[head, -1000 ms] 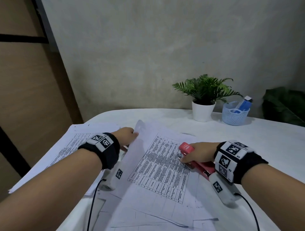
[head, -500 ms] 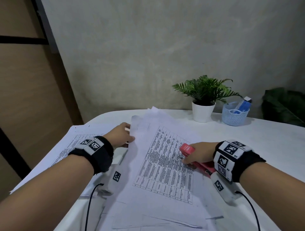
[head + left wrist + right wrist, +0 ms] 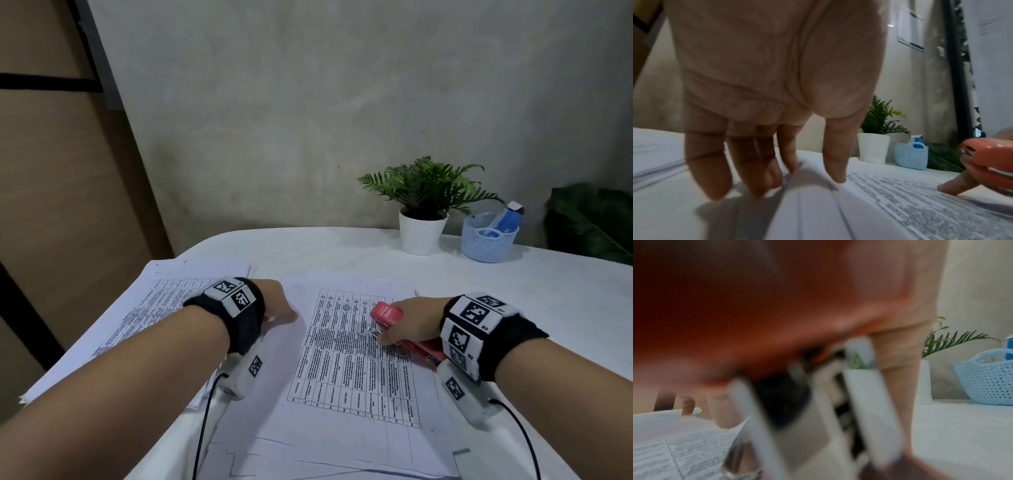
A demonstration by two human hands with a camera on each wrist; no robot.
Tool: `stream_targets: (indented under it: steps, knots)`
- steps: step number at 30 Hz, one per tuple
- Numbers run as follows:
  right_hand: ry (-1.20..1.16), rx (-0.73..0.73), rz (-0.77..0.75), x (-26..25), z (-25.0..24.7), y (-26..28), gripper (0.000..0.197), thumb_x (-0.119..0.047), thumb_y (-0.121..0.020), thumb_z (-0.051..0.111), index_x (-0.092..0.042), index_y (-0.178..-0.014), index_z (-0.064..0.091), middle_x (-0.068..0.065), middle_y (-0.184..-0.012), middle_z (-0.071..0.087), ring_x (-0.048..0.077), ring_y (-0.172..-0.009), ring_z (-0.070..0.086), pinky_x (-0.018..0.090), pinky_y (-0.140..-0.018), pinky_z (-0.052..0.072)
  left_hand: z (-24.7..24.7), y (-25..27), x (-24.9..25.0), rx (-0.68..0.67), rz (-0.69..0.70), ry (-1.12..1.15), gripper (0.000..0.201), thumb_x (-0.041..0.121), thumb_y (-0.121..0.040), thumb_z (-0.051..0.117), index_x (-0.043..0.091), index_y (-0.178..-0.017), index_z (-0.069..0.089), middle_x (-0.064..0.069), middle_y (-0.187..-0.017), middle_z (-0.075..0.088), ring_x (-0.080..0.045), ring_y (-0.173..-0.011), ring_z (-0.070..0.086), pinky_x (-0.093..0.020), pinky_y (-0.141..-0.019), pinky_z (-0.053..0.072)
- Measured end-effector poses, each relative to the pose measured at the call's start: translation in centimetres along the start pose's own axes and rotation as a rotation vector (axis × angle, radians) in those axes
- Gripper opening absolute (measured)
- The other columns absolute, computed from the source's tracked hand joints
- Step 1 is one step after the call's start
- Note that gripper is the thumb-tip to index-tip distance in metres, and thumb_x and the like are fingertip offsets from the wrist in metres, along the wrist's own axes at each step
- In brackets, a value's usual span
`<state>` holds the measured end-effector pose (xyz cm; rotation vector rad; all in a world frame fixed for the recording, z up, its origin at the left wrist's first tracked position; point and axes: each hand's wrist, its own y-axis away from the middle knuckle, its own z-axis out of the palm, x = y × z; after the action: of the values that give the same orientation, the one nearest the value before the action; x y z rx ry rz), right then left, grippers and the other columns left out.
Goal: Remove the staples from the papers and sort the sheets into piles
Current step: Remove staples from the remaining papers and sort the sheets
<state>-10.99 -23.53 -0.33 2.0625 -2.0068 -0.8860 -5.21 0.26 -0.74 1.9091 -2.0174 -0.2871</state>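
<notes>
A plain home or small office corner: white table [image 3: 342,250], bare plaster wall [image 3: 308,120], potted fern [image 3: 423,202], blue desk basket [image 3: 486,245]

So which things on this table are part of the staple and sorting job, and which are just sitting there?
Part of the job:
- red stapler, gripped by the right hand
- printed sheet, its edge under the left hand
- paper pile on the left

Just sitting there:
- potted plant
- blue basket
</notes>
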Motion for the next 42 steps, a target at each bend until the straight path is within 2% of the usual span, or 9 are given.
stream_targets:
  steps: [4,8,14,20,26,31,34,38,42]
  knots:
    - [0.068,0.015,-0.004,0.2,0.0,0.1,0.033,-0.05,-0.081,0.062,-0.024,-0.099,0.054,-0.003,-0.094,0.062,0.016,-0.083,0.06,0.026,-0.08,0.047,-0.2,-0.5,-0.4,0.073,0.054,0.247,0.022,0.025,-0.089,0.061,0.006,-0.078,0.059,-0.013,-0.085,0.061,-0.026,-0.08,0.06,-0.032,-0.075,0.055]
    - [0.039,0.013,-0.001,0.5,0.0,-0.2,0.031,-0.051,-0.079,0.064,-0.026,-0.094,0.055,-0.005,-0.088,0.064,0.014,-0.078,0.062,0.026,-0.079,0.049,-0.7,-0.1,-1.0,0.141,0.096,0.428,0.035,0.013,-0.086,0.066,0.009,-0.06,0.042,-0.007,-0.068,0.052,-0.019,-0.07,0.055,-0.022,-0.063,0.054]
    - [0.041,0.017,-0.024,0.2,0.1,-0.3,0.037,-0.051,-0.078,0.065,-0.023,-0.1,0.058,-0.002,-0.098,0.067,0.018,-0.088,0.065,0.03,-0.087,0.051,0.3,0.5,-1.2,0.097,0.063,0.39,0.038,0.022,-0.083,0.072,0.012,-0.06,0.042,-0.004,-0.066,0.053,-0.015,-0.062,0.053,-0.025,-0.067,0.055]
    - [0.091,0.005,-0.034,-0.8,0.2,-0.2,0.043,-0.05,-0.081,0.063,-0.023,-0.113,0.055,-0.003,-0.097,0.061,0.016,-0.087,0.059,0.027,-0.082,0.047,0.0,0.8,-0.6,0.007,0.037,0.474,0.053,0.052,-0.094,0.045,0.003,-0.111,0.058,-0.008,-0.1,0.064,-0.02,-0.085,0.065,-0.028,-0.073,0.058]
    - [0.072,0.031,-0.082,-0.9,-0.2,-0.2,0.042,-0.053,-0.083,0.057,-0.017,-0.106,0.059,0.003,-0.101,0.067,0.02,-0.088,0.064,0.03,-0.086,0.05,-0.7,1.7,-0.3,0.127,0.123,0.304,0.046,0.024,-0.086,0.063,0.009,-0.128,0.053,-0.005,-0.116,0.064,-0.021,-0.094,0.066,-0.031,-0.082,0.056]
    - [-0.316,0.201,-0.182,0.0,-2.6,1.2,0.035,-0.05,-0.091,0.047,-0.018,-0.08,0.055,-0.001,-0.074,0.062,0.014,-0.061,0.056,0.023,-0.063,0.048,-3.6,3.8,-0.6,0.324,0.271,0.713,0.03,0.01,-0.09,0.058,0.01,-0.119,0.059,-0.008,-0.108,0.069,-0.026,-0.094,0.067,-0.035,-0.075,0.056]
    - [-0.753,0.359,-0.266,0.0,-4.0,2.6,0.027,-0.045,-0.089,0.054,-0.018,-0.086,0.055,0.003,-0.076,0.063,0.02,-0.067,0.056,0.03,-0.07,0.049,-5.0,5.8,-0.7,0.393,0.366,0.963,0.025,0.006,-0.093,0.055,0.013,-0.115,0.06,-0.006,-0.103,0.071,-0.025,-0.088,0.07,-0.042,-0.079,0.057]
    - [-1.059,0.455,-0.367,-0.2,-4.9,3.7,0.023,-0.041,-0.087,0.058,-0.018,-0.091,0.056,0.002,-0.074,0.063,0.014,-0.057,0.059,0.026,-0.059,0.05,-5.1,7.0,-0.2,0.424,0.45,1.155,0.028,-0.004,-0.095,0.044,0.018,-0.107,0.056,0.001,-0.096,0.068,-0.011,-0.074,0.068,-0.024,-0.06,0.056]
    - [-1.118,0.58,-0.496,-0.9,-5.7,5.6,0.016,-0.035,-0.087,0.059,-0.019,-0.088,0.058,0.002,-0.077,0.062,0.015,-0.06,0.06,0.029,-0.06,0.049,-5.1,8.2,0.0,0.501,0.518,1.272,0.039,-0.01,-0.093,0.043,0.024,-0.108,0.055,0.0,-0.103,0.069,-0.016,-0.088,0.067,-0.035,-0.079,0.054]
